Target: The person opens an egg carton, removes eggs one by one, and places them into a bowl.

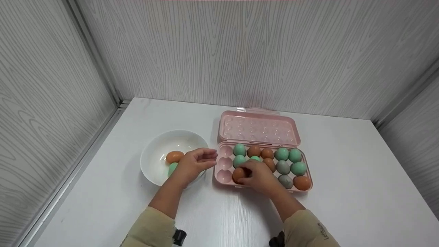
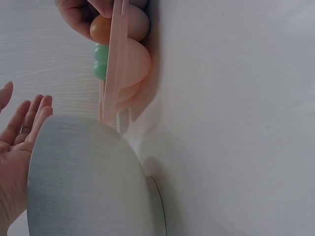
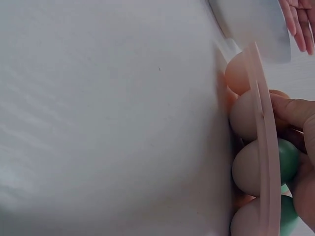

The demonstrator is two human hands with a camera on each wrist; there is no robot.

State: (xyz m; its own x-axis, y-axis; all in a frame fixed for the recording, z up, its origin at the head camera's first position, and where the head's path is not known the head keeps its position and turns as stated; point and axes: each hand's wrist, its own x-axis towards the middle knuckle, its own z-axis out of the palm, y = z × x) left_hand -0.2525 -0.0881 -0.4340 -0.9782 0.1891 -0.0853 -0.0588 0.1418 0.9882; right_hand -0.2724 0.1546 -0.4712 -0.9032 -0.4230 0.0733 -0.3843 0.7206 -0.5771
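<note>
My right hand (image 1: 259, 176) pinches a brown egg (image 1: 239, 175) between thumb and fingers, at the front row of a pink egg carton (image 1: 224, 176). The egg sits at the second cup from the left end, beside a column of bare pink cups. Green, brown and greyish eggs fill the cups around and behind that hand, which hides some of them. Over the right rim of a white bowl (image 1: 151, 154), my left hand (image 1: 197, 163) hovers with fingers extended and holds nothing. Inside the bowl lie an orange-brown egg (image 1: 175, 156) and a green egg (image 1: 172, 168), partly covered by the left hand and wrist.
The carton's pink lid (image 1: 259, 128) lies folded back behind the cups, with a clear flap (image 1: 257, 110) at its far edge. White table surface (image 1: 346, 171) stretches right of the carton. Wood-grain panels (image 1: 226, 51) stand at the back and both sides.
</note>
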